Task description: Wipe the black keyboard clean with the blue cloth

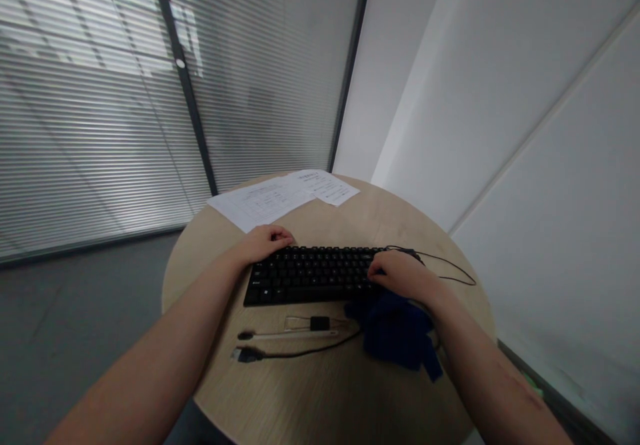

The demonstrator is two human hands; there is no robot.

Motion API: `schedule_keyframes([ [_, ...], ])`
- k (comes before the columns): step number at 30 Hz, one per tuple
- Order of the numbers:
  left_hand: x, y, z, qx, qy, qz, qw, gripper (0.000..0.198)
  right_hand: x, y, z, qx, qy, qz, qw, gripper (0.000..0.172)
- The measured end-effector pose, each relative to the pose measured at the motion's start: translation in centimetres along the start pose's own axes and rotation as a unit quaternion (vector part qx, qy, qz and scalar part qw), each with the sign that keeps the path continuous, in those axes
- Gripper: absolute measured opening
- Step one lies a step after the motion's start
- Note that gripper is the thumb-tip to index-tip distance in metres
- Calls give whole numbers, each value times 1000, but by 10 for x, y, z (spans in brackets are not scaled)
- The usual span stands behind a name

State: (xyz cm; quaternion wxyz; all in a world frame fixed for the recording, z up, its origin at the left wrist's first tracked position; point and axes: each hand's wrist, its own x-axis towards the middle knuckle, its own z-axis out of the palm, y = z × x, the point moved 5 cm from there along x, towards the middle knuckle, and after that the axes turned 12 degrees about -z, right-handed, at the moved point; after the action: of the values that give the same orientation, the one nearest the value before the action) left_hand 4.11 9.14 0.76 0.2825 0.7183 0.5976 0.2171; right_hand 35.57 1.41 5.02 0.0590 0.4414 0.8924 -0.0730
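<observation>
A black keyboard (315,275) lies flat on the round wooden table (320,405). My left hand (263,242) is closed at its far left corner, thumb and fingers curled together by the back edge. Over the right end, my right hand (400,272) is closed with bent fingers against the keys, hiding that end in part. Right below the right hand rests a crumpled dark blue cloth (397,332). In front of the keyboard are a black binder clip (320,324) with wire handles, a white toothbrush (295,334) with a dark head, and a black USB cable (300,354).
Printed paper sheets (265,200) overlap at the table's far side. A thin black cord (457,270) loops near the right edge. Behind the table stand a window with blinds (260,85) and a white wall (500,98). Grey floor (75,325) shows at left.
</observation>
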Motion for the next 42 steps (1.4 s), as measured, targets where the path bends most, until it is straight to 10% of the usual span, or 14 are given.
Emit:
schedule_keyframes([
  [7, 3, -3, 1, -11, -2, -3, 1000, 46, 0, 4, 1, 16, 31, 21, 999, 20],
  [11, 4, -3, 1, -12, -2, 2, 1000, 44, -20, 27, -29, 82, 185, 68, 977, 19],
  [17, 6, -3, 1, -3, 2, 5, 1000, 42, -93, 43, -101, 196, 536, 63, 819, 41],
  [21, 11, -6, 2, 5, 9, 10, 1000, 43, -142, 53, -131, 219, 637, 93, 733, 47],
  [24, 13, -8, 3, 12, 15, 10, 1000, 43, -145, 62, -122, 254, 539, 127, 793, 52],
  [28, 12, -7, 2, 14, 17, 3, 1000, 44, -111, 65, -59, 265, 283, 124, 913, 47],
  [35, 8, -2, -1, 16, 19, 0, 1000, 44, -59, 60, 27, 144, 233, 136, 952, 30],
  [42, 11, -5, 0, 6, 19, 5, 1000, 41, -46, 58, 37, 86, 144, 126, 978, 26],
])
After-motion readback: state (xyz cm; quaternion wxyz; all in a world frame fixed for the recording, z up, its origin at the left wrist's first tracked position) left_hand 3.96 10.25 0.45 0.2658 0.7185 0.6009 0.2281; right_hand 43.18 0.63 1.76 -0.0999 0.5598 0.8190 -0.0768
